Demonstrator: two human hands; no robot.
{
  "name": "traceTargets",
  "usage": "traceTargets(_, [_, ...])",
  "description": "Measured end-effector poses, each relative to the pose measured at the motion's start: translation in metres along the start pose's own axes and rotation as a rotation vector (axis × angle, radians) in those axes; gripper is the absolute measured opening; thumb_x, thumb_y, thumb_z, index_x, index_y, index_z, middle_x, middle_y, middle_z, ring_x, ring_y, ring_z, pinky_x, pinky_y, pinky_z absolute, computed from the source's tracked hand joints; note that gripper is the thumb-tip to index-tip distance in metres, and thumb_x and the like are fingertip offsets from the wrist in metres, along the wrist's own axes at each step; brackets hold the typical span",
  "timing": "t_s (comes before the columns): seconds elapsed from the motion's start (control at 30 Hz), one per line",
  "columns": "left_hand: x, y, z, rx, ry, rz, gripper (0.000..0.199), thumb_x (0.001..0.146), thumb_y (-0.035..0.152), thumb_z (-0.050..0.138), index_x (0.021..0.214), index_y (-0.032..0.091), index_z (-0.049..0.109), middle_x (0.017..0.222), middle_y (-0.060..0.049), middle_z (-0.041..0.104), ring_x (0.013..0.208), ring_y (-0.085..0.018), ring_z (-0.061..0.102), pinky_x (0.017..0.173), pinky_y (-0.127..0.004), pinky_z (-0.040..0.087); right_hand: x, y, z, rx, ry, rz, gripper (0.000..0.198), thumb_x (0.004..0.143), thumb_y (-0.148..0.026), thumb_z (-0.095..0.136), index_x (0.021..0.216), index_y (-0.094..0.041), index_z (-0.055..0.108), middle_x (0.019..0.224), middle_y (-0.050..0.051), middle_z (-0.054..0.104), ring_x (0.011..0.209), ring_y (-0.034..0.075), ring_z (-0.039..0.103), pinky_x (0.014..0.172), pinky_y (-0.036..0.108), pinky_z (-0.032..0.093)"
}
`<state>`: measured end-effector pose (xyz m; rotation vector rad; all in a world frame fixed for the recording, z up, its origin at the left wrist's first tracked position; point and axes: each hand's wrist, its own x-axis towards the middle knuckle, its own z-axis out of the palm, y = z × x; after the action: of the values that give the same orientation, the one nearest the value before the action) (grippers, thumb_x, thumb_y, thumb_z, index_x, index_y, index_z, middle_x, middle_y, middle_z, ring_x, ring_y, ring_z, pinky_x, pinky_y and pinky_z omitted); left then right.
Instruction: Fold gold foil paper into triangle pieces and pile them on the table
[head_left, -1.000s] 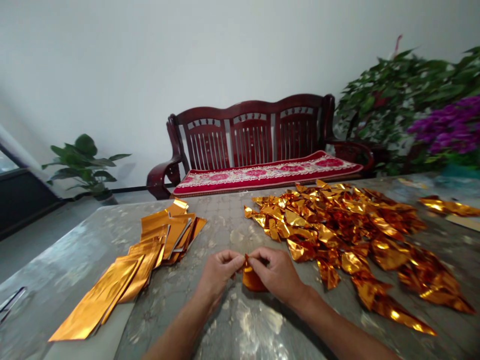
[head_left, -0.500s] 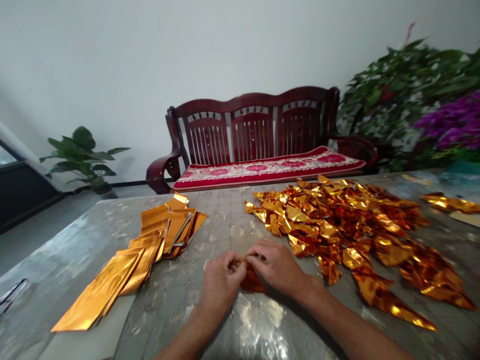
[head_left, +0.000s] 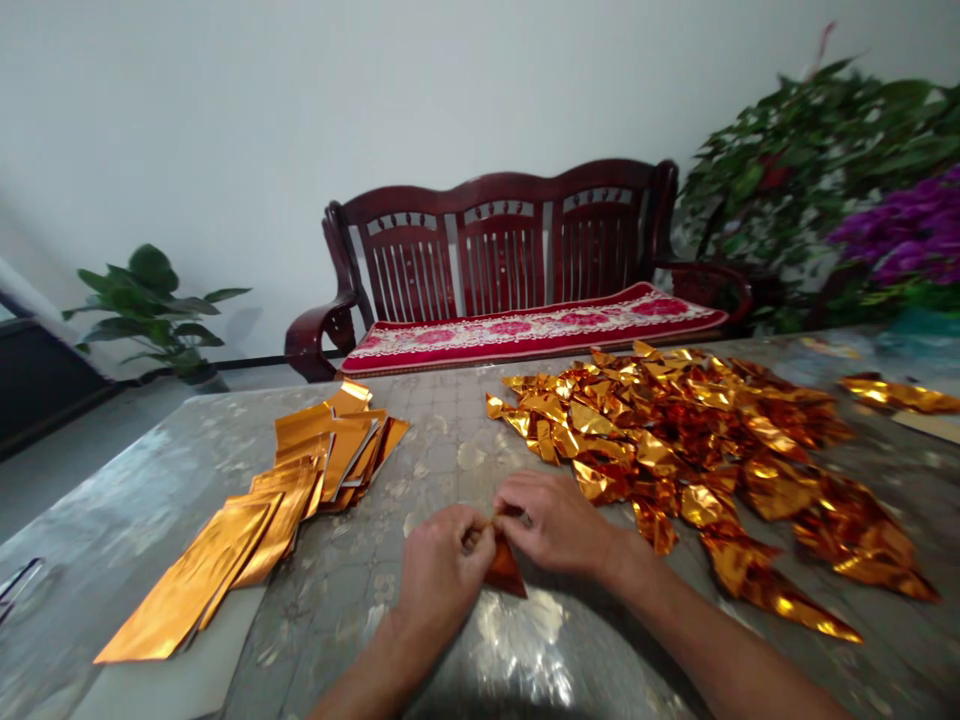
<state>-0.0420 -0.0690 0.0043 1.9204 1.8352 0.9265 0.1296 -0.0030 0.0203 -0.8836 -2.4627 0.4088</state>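
Note:
Between my two hands is a small sheet of gold foil paper [head_left: 505, 572], partly folded, its lower end coming to a point over the table. My left hand [head_left: 444, 565] pinches its upper edge from the left, fingers curled. From the right, my right hand [head_left: 551, 522] pinches the same edge, fingertips almost touching the left ones. The fingers hide most of the top of the foil. Left of my hands, flat gold foil sheets [head_left: 202, 560] lie in fanned stacks. On the right spreads a large heap of folded gold foil pieces [head_left: 675, 420].
The table [head_left: 315, 620] has a shiny, flower-patterned clear cover. Beneath the sheets lies a pale board [head_left: 180, 670]. Eyeglasses or a similar thin dark item [head_left: 21, 585] rest at the left edge. Behind stand a wooden bench [head_left: 495, 250] and plants [head_left: 154, 310].
The foil between my hands now shows a sharper point toward the lower right. Both hands keep their pinch, nearly in place. The whole view has shifted slightly.

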Motion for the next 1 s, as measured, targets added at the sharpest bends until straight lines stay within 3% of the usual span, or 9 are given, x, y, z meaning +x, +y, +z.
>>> traceTargets(0.17, [-0.002, 0.001, 0.000, 0.024, -0.035, 0.053, 0.017, 0.080, 0.018, 0.056, 0.064, 0.018, 0.062, 0.065, 0.000, 0.061, 0.064, -0.014, 0.057, 0.062, -0.024, 0.033, -0.001, 0.000, -0.002, 0.022, -0.057, -0.003, 0.011, 0.072, -0.011, 0.058, 0.065, -0.018, 0.063, 0.063, -0.001, 0.063, 0.060, 0.012, 0.052, 0.057, 0.024, 0.028])
traceTargets(0.4, [0.000, 0.002, -0.005, -0.124, -0.067, 0.021, 0.018, 0.078, 0.018, 0.058, 0.061, 0.019, 0.063, 0.059, 0.001, 0.059, 0.058, -0.012, 0.053, 0.057, -0.023, 0.032, 0.001, 0.008, -0.005, 0.262, -0.139, 0.070, 0.019, 0.072, -0.010, 0.053, 0.070, -0.016, 0.070, 0.056, -0.004, 0.058, 0.054, 0.008, 0.050, 0.052, 0.020, 0.031])
traceTargets(0.5, [0.003, 0.001, -0.007, -0.285, -0.054, -0.058, 0.016, 0.076, 0.022, 0.062, 0.061, 0.018, 0.066, 0.057, 0.000, 0.060, 0.056, -0.013, 0.052, 0.055, -0.022, 0.033, 0.002, 0.015, -0.004, 0.409, -0.146, 0.131, 0.022, 0.075, -0.010, 0.052, 0.077, -0.016, 0.073, 0.059, -0.003, 0.062, 0.054, 0.009, 0.053, 0.052, 0.019, 0.036])
traceTargets(0.6, [0.011, -0.006, -0.005, -0.609, 0.019, -0.249, 0.021, 0.073, 0.035, 0.069, 0.066, 0.016, 0.068, 0.056, -0.001, 0.061, 0.052, -0.012, 0.051, 0.051, -0.021, 0.036, 0.001, 0.020, 0.000, 0.539, -0.025, 0.182, 0.028, 0.080, -0.010, 0.049, 0.095, -0.016, 0.072, 0.077, 0.001, 0.070, 0.066, 0.012, 0.063, 0.062, 0.021, 0.047])
traceTargets(0.67, [0.017, -0.011, -0.003, -0.801, 0.097, -0.374, 0.030, 0.069, 0.044, 0.072, 0.067, 0.015, 0.067, 0.055, 0.001, 0.058, 0.048, -0.010, 0.047, 0.046, -0.020, 0.035, -0.001, 0.021, 0.002, 0.499, 0.090, 0.100, 0.035, 0.080, -0.006, 0.047, 0.105, -0.018, 0.067, 0.093, 0.004, 0.071, 0.080, 0.014, 0.066, 0.074, 0.026, 0.051])
traceTargets(0.77, [0.023, -0.015, -0.001, -0.932, 0.187, -0.477, 0.037, 0.063, 0.049, 0.076, 0.067, 0.015, 0.063, 0.056, 0.003, 0.056, 0.048, -0.008, 0.047, 0.041, -0.017, 0.035, -0.005, 0.018, 0.007, 0.295, 0.166, -0.133, 0.042, 0.074, -0.001, 0.050, 0.109, -0.021, 0.062, 0.103, 0.006, 0.066, 0.095, 0.018, 0.062, 0.084, 0.031, 0.050])
traceTargets(0.87, [0.023, -0.014, 0.000, -0.984, 0.201, -0.515, 0.041, 0.060, 0.052, 0.078, 0.071, 0.015, 0.062, 0.060, 0.003, 0.057, 0.052, -0.009, 0.051, 0.041, -0.017, 0.041, -0.008, 0.014, 0.012, 0.161, 0.186, -0.294, 0.044, 0.074, 0.000, 0.053, 0.112, -0.021, 0.061, 0.103, 0.006, 0.063, 0.096, 0.019, 0.060, 0.081, 0.031, 0.049])
traceTargets(1.0, [0.019, -0.011, 0.002, -1.067, 0.160, -0.524, 0.043, 0.061, 0.052, 0.079, 0.073, 0.015, 0.061, 0.062, 0.004, 0.057, 0.051, -0.008, 0.050, 0.038, -0.015, 0.040, -0.009, 0.012, 0.019, 0.070, 0.216, -0.362, 0.037, 0.080, 0.000, 0.049, 0.104, -0.023, 0.066, 0.093, 0.004, 0.062, 0.082, 0.016, 0.059, 0.069, 0.025, 0.047])
